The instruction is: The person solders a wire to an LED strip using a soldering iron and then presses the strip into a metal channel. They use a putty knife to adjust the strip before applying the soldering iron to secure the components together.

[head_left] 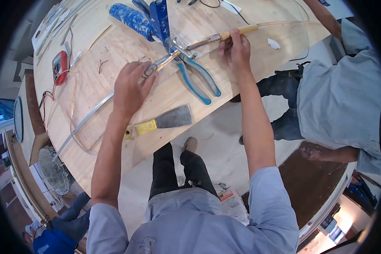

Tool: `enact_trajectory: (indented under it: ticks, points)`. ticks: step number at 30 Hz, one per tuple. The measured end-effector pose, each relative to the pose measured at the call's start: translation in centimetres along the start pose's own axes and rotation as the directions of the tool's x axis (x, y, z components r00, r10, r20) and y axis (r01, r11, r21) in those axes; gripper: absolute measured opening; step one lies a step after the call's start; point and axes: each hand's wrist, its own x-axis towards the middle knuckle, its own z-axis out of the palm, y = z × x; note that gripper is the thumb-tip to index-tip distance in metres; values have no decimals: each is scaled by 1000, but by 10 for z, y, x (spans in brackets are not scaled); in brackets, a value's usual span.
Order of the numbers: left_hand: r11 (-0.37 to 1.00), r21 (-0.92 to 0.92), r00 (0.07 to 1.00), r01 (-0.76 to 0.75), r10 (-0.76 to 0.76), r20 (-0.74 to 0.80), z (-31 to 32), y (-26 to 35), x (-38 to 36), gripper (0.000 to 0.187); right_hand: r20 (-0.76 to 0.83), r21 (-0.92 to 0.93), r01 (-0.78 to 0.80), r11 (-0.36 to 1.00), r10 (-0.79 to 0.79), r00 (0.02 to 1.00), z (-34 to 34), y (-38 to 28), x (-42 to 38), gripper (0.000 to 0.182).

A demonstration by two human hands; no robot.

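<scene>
My left hand (131, 86) is closed, thumb and fingers pinching a slim metal strip (89, 116) that runs down to the left past the table edge. A small metal loop shows at its fingertips. My right hand (237, 51) grips the wooden handle of what looks like a soldering iron (243, 31), its metal barrel pointing left along the strip's line. Between my hands, a metal clamp-like piece (180, 48) sits over the strip. Pliers with blue-grey handles (199, 80) lie just below it. A paint-stained blue tool (158, 19) stands behind.
A putty knife (163, 120) lies near the front edge of the plywood table (101, 42). At left are a red multimeter (60, 67) with leads and several thin strips (55, 27). Another person (338, 97) stands at right; someone in blue (57, 237) is at lower left.
</scene>
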Motion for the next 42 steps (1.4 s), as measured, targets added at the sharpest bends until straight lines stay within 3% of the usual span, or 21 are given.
enact_trajectory:
  ticks: [13, 22, 42]
  points:
    - [995, -19, 995, 94, -94, 17, -3, 16, 4, 28, 27, -26, -59, 998, 60, 998, 1, 0, 1, 37]
    - [976, -132, 985, 171, -172, 4, -1, 19, 4, 30, 25, -45, -71, 996, 72, 997, 3, 0, 2, 37]
    - [980, -104, 986, 167, -163, 42, -2, 9, 7, 29, 3, -74, -113, 991, 114, 994, 7, -4, 2, 40]
